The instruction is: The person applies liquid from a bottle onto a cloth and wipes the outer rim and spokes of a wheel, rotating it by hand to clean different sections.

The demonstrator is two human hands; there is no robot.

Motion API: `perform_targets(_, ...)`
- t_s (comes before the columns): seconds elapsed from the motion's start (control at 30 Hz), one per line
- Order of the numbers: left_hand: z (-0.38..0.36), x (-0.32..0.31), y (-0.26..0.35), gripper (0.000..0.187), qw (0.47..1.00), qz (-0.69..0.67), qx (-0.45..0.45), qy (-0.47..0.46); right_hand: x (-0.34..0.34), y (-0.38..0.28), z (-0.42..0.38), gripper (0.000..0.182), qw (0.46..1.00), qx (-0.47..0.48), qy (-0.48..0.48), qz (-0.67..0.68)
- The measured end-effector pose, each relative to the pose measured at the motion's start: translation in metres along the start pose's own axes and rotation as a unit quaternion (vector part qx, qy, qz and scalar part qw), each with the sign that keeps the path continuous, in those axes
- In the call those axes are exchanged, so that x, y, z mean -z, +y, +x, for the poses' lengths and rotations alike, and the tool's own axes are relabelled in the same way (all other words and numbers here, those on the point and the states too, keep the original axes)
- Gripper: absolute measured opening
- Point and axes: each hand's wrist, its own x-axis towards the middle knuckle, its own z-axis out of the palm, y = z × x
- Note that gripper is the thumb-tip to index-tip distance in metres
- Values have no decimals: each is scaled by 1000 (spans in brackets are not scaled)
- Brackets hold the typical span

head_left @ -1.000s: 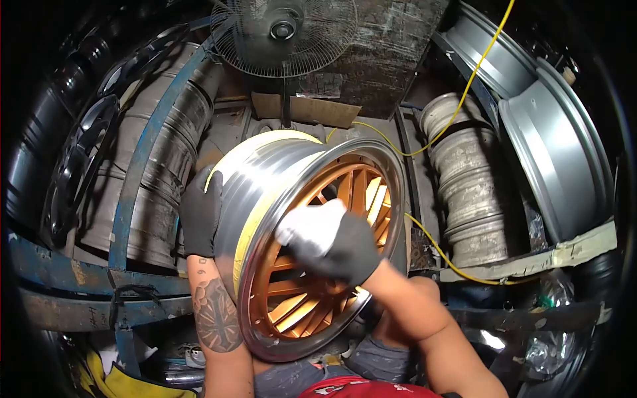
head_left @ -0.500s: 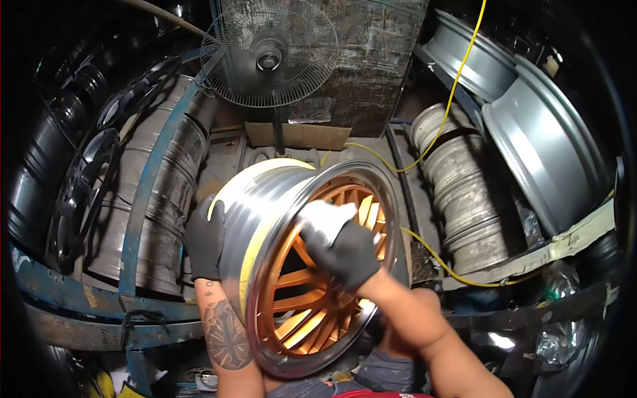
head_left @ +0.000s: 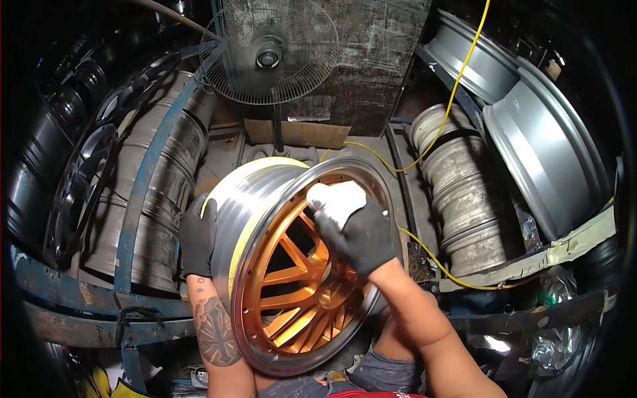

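A wheel rim (head_left: 288, 305) with copper-coloured spokes, a shiny metal lip and yellow tape around its barrel stands tilted between my legs. My left hand (head_left: 198, 237), in a dark glove, lies against the left side of the barrel, its fingers near the yellow edge. In my gloved right hand (head_left: 360, 237) is a white cloth (head_left: 340, 201), held over the upper part of the wheel's face, by the inner edge of the lip. The right fingertips are partly covered by the cloth.
A fan (head_left: 268, 60) stands ahead, with cardboard (head_left: 298, 133) at its foot. Metal rims (head_left: 464, 199) lie stacked on the right, others (head_left: 159, 172) on the left behind a blue frame (head_left: 142, 199). Large silver rims (head_left: 547, 146) and a yellow cable (head_left: 453, 91) are at the right.
The wheel has turned, so its spokes sit at a different angle. My right hand with the cloth has shifted slightly up and right; my left hand has moved a little left.
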Motion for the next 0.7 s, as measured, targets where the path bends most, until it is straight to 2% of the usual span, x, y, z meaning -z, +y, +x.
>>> perform_targets(0.07, 4, -2, -1, 46, 1000, -10, -8, 7, -16, -16, -7, 32, 993, 93, 69, 23)
perform_targets(0.1, 3, -2, 1, 46, 1000, -12, -9, 10, -19, -22, -18, 17, 996, 81, 36, 11)
perform_targets(0.13, 1, -1, 1, 46, 1000, -11, -8, 11, -19, -21, -21, 19, 996, 83, 36, 12)
perform_targets(0.23, 1, -2, 0, 47, 1000, -7, 18, 19, 1, -9, 3, 23, 999, -18, 40, 31)
perform_targets(0.27, 1, -2, -1, 48, 1000, -1, 18, 18, -3, 15, -2, 23, 994, -98, -10, -38)
perform_targets(0.33, 0, -2, -2, 48, 1000, 9, 19, 18, 1, 8, 4, 23, 996, -88, 26, -17)
perform_targets(0.4, -2, 1, 7, 47, 999, 10, 33, 16, -12, -5, 3, 24, 989, 34, 141, 10)
perform_targets(0.43, -3, 2, 11, 47, 999, 3, 36, 10, -12, -9, 4, 26, 986, 66, 150, -7)
perform_targets(0.53, -4, -3, 1, 47, 999, 36, 6, 26, -9, 16, 2, 27, 991, -99, 58, 64)
perform_targets(0.57, -5, -4, -3, 47, 998, 48, -4, 34, -8, 17, 10, 31, 979, -168, 57, 97)
perform_targets(0.6, -2, -5, -6, 47, 997, 59, -17, 49, -8, 13, 13, 31, 987, -128, 71, 69)
perform_targets(0.7, -4, -3, -1, 48, 999, 29, 27, 22, -24, -8, -4, 31, 993, -38, 114, 15)
